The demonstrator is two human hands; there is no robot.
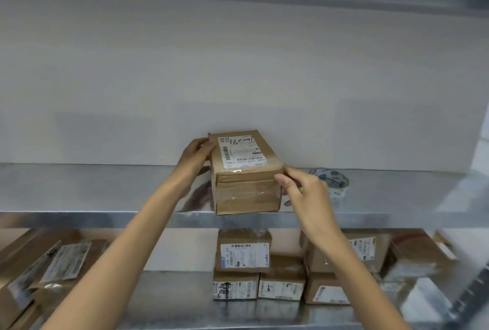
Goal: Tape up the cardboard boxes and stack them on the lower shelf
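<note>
My left hand (197, 155) and right hand (304, 192) grip the taped cardboard box (244, 171) by opposite sides at the front edge of the upper shelf (105, 186), likely to lift it down. Stacked boxes (243, 253) sit on the lower shelf (172, 298).

Upper shiny grey metal shelf (92, 189) — carries a brown labelled cardboard box (246, 171) at its front edge, with a printed roll of tape (332, 180) near its right. Lower metal shelf (172, 300) — stacked brown cardboard boxes (264, 287).

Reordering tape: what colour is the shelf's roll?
Round tape roll: white with blue print; head view.
</note>
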